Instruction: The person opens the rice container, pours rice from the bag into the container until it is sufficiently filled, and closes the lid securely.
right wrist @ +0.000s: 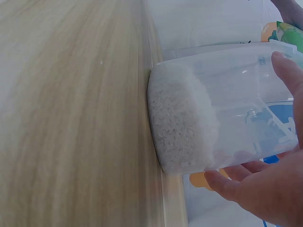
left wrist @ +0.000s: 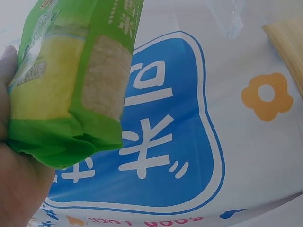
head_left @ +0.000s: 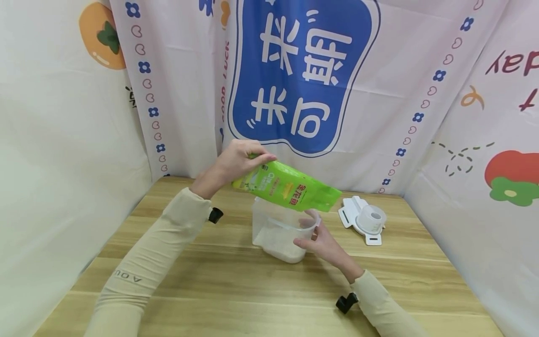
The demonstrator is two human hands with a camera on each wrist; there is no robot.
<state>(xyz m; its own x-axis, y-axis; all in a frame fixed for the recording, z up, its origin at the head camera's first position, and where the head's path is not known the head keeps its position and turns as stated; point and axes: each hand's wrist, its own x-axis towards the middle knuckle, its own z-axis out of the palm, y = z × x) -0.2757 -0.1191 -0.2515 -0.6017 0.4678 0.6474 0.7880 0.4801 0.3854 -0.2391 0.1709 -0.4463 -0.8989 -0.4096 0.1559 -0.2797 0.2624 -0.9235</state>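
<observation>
My left hand (head_left: 241, 161) grips the bottom end of a green rice bag (head_left: 290, 187), which slants down to the right over a clear plastic container (head_left: 275, 234). In the left wrist view, grains show through a window on the bag (left wrist: 106, 78). My right hand (head_left: 322, 245) holds the container at its right side, thumb and fingers spread around the wall near the rim. The container stands upright on the table. White rice (right wrist: 182, 123) covers its bottom in the right wrist view.
A white lid (head_left: 358, 217) with a clear cup (head_left: 371, 219) on it lies on the wooden table (head_left: 236, 290) right of the container. A printed cloth (head_left: 189, 93) hangs behind the table, with white cloth at both sides.
</observation>
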